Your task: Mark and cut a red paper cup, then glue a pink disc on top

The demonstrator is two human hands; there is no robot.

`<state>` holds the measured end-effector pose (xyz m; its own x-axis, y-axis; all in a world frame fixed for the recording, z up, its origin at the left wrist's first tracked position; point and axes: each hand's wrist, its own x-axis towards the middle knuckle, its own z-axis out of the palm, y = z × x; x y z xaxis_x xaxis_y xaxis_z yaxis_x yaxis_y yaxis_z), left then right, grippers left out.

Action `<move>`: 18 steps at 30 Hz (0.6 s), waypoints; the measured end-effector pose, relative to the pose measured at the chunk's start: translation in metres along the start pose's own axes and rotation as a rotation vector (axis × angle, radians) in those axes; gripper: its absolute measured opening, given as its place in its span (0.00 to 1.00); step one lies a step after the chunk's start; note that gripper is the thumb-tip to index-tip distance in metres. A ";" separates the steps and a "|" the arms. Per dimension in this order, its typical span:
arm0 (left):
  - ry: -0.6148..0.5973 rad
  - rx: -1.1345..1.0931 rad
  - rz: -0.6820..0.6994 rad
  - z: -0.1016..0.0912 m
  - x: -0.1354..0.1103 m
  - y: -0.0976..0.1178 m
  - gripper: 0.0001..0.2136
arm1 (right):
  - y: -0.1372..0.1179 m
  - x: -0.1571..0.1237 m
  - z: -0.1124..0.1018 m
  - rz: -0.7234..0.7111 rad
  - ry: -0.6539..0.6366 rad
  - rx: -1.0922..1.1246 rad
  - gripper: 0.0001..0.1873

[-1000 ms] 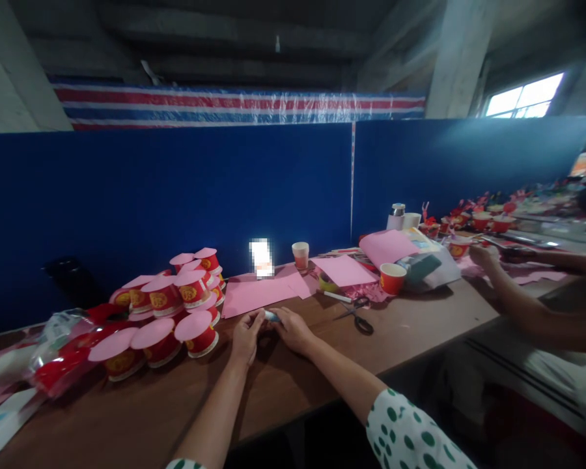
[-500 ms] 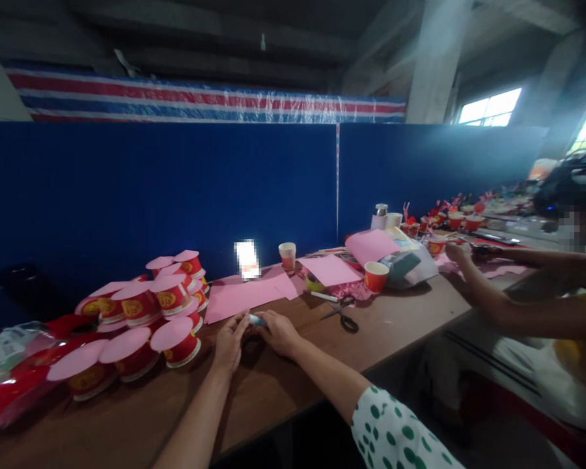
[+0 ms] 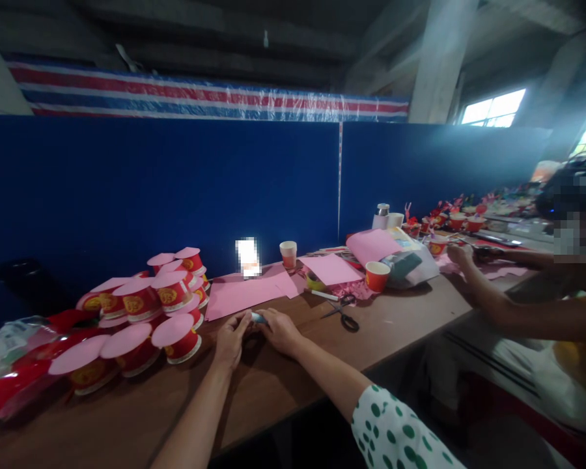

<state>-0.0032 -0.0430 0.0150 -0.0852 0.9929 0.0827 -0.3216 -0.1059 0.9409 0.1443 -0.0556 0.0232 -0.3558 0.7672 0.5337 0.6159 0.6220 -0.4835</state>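
Between my two hands, just above the brown table, is a small pale-blue and white object [image 3: 258, 318]; its kind is too small to make out. My left hand [image 3: 230, 340] has its fingers closed at the object's left end. From the other side, my right hand [image 3: 282, 332] is closed on it too, fingers bent and partly hiding it. Beyond the hands lie pink paper sheets [image 3: 241, 293]. To the left stand several red paper cups topped with pink discs, the nearest one [image 3: 183, 345] close to my left hand.
Black-handled scissors [image 3: 349, 321] and a white stick-like item [image 3: 325, 295] lie to the right. Behind them are an upright red cup [image 3: 377, 277], a paper cup [image 3: 288, 254] and a plastic bag [image 3: 410, 267]. Another person's arm [image 3: 498, 306] works at the right. A blue partition [image 3: 151, 182] stands behind.
The hands keep their hold on the small object, with hardly any movement. The view has shifted very slightly.
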 end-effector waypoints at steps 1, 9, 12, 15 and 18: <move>0.001 0.002 0.002 0.000 0.000 0.000 0.17 | 0.000 0.000 0.000 0.000 -0.002 -0.001 0.16; 0.000 0.018 0.009 0.000 0.000 -0.001 0.18 | -0.001 0.000 0.000 0.002 -0.012 -0.019 0.14; -0.002 0.027 0.013 0.000 0.000 -0.001 0.18 | -0.001 0.000 0.000 0.004 -0.017 -0.027 0.14; -0.006 0.035 0.015 0.000 0.000 -0.001 0.17 | -0.001 0.000 0.000 0.006 -0.020 -0.033 0.14; -0.009 0.037 0.019 0.000 0.000 -0.002 0.17 | -0.002 -0.001 -0.001 0.002 -0.022 -0.036 0.14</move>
<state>-0.0026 -0.0427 0.0135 -0.0824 0.9912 0.1039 -0.2844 -0.1233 0.9507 0.1439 -0.0578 0.0250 -0.3699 0.7717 0.5174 0.6412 0.6150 -0.4590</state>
